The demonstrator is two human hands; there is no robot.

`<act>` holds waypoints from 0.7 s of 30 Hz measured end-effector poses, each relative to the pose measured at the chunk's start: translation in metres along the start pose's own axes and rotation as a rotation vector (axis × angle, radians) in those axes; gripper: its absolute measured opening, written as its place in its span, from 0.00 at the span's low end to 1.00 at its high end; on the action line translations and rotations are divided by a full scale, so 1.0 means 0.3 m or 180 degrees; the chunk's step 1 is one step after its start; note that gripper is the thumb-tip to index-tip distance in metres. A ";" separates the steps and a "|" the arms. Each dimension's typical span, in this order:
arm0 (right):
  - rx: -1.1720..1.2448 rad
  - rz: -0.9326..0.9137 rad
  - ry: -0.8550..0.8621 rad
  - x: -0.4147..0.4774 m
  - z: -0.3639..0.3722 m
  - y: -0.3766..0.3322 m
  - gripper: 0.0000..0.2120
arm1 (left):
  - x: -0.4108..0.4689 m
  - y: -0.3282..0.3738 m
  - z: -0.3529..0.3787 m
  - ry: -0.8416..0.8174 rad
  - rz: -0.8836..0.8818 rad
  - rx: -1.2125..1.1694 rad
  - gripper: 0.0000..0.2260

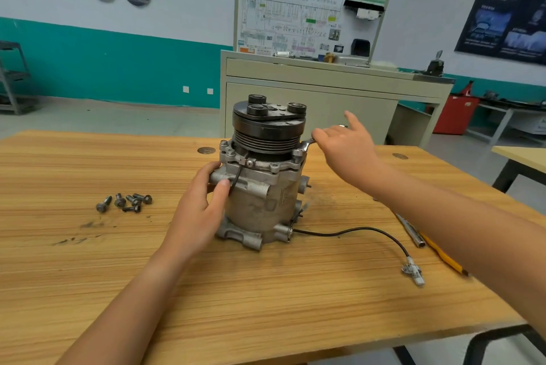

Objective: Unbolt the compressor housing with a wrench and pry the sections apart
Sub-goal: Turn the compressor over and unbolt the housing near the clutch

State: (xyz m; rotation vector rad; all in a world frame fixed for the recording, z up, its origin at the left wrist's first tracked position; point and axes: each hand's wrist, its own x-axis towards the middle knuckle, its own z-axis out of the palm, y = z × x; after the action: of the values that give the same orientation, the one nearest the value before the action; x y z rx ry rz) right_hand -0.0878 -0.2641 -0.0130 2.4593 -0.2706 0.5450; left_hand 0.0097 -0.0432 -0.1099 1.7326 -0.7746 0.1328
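My right hand (342,143) lies over the handle of the wrench (305,144), fingers nearly straight, pressing on it rather than wrapping it. The wrench head sits on a bolt at the right of the flange, under the black pulley. My left hand (201,202) grips the left side of the compressor (260,187), thumb on the near face. The compressor stands upright mid-table (88,246). Loose bolts (127,202) lie to its left and its black cable (354,230) trails to the right
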 end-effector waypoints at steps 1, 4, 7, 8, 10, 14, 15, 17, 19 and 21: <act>0.0026 0.0060 0.0018 -0.001 0.007 -0.004 0.15 | -0.002 -0.001 0.000 -0.0011 -0.0005 0.0012 0.19; 0.0550 0.0430 0.0221 -0.049 -0.024 0.009 0.19 | -0.006 -0.002 0.001 -0.0055 -0.0028 0.0025 0.19; 0.1411 0.0803 0.0304 -0.138 -0.087 0.004 0.23 | -0.008 -0.002 0.004 -0.0052 -0.0027 0.0036 0.20; 0.1449 0.0824 0.0199 -0.168 -0.106 -0.003 0.24 | -0.008 -0.002 0.004 -0.0049 -0.0024 0.0046 0.20; 0.1101 0.0705 -0.0082 -0.215 -0.130 -0.020 0.26 | -0.007 -0.002 0.006 -0.0050 -0.0027 0.0053 0.20; 0.0263 0.0490 -0.0360 -0.235 -0.156 -0.061 0.31 | -0.003 -0.001 0.002 -0.0056 -0.0033 0.0087 0.20; 0.0169 0.0454 -0.0396 -0.230 -0.160 -0.068 0.31 | -0.002 0.001 -0.001 -0.0046 -0.0033 0.0090 0.20; 0.0121 0.0429 -0.0452 -0.224 -0.168 -0.079 0.31 | 0.000 0.003 -0.004 -0.0042 -0.0027 0.0095 0.20; 0.0188 0.0520 -0.0444 -0.224 -0.175 -0.075 0.30 | -0.001 0.004 -0.004 -0.0049 -0.0018 0.0099 0.19; 0.0275 0.0640 -0.0396 -0.228 -0.188 -0.060 0.26 | -0.003 0.003 -0.005 -0.0059 -0.0004 0.0098 0.19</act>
State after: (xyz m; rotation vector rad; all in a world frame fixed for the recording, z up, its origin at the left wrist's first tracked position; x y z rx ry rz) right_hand -0.1614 -0.2115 -0.0107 2.5700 -0.5603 0.4968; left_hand 0.0088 -0.0416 -0.1093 1.7655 -0.7888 0.1285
